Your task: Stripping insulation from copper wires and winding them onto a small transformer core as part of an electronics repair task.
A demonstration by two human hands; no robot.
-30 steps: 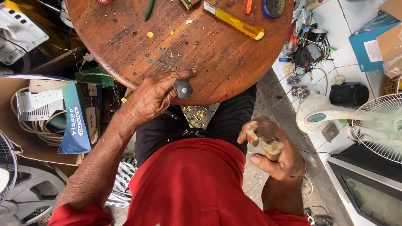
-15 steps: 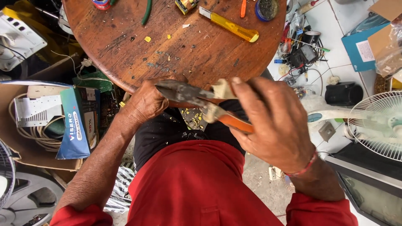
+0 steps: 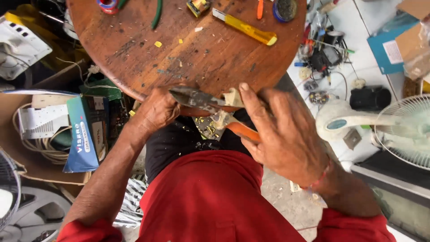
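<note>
worn glossy wooden table (image 3: 134, 54) (scratched), dull grey metal plier jaws, smooth orange plastic handle (image 3: 242, 131), red cloth shirt (image 3: 201, 201)

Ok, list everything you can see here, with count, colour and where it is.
table: one, brown round wood, top centre
knife: one, yellow, on table's far right
pliers: one, orange handles, at table's near edge
fan: one, white, right floor
box: one, blue, left floor
cables: bundle, cream, left
left hand: at table edge, by the plier tips
right hand: gripping the pliers
</note>
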